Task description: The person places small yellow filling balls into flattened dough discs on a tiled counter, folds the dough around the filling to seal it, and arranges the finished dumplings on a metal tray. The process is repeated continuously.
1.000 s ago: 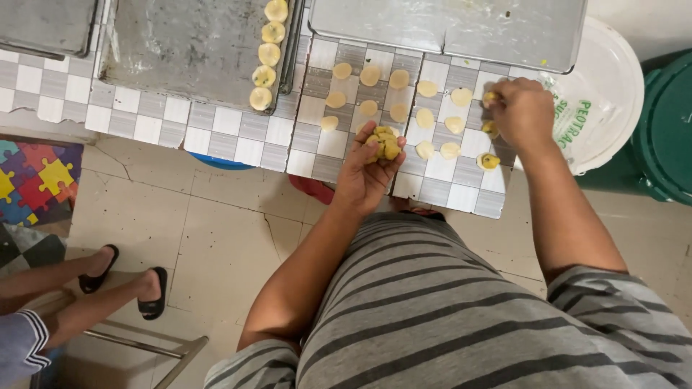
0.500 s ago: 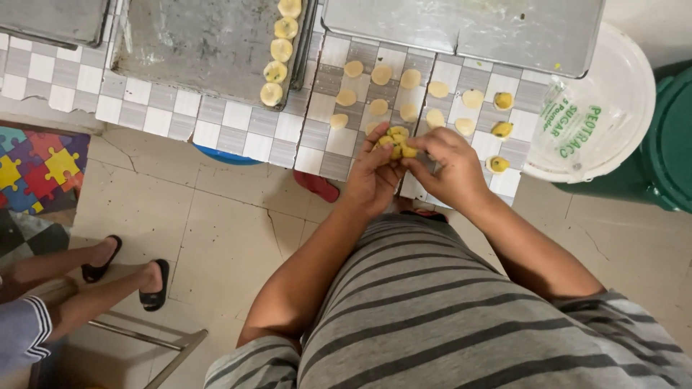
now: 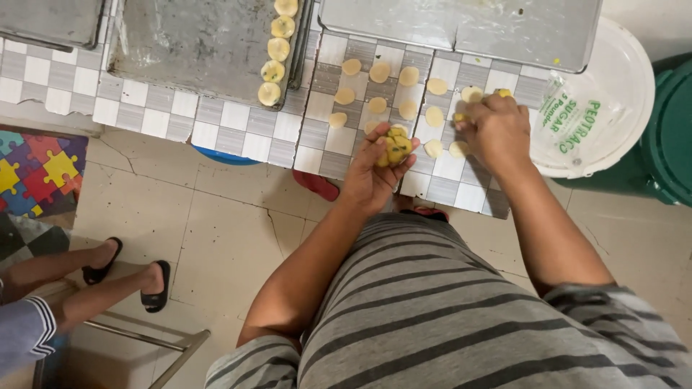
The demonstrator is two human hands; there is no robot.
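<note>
Grey-and-white checked surface [image 3: 216, 126]; pale yellow dough discs [image 3: 378, 105]; dull silver tray [image 3: 194, 43]; grey shirt [image 3: 461, 317] with dark stripes; white bucket [image 3: 613, 94]; green bin [image 3: 674, 137]; multicoloured puzzle mat [image 3: 36, 173]; black sandals [image 3: 155, 288].

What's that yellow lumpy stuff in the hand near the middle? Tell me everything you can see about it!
The yellow lumps are a small pile of rounded, soft-looking pieces, golden yellow with darker spots. They sit cupped in the palm and fingers of the left hand, which is held palm up over the edge of the checkered table. Only that hand touches them. Pale flat dough rounds lie on the table just beyond.
</note>
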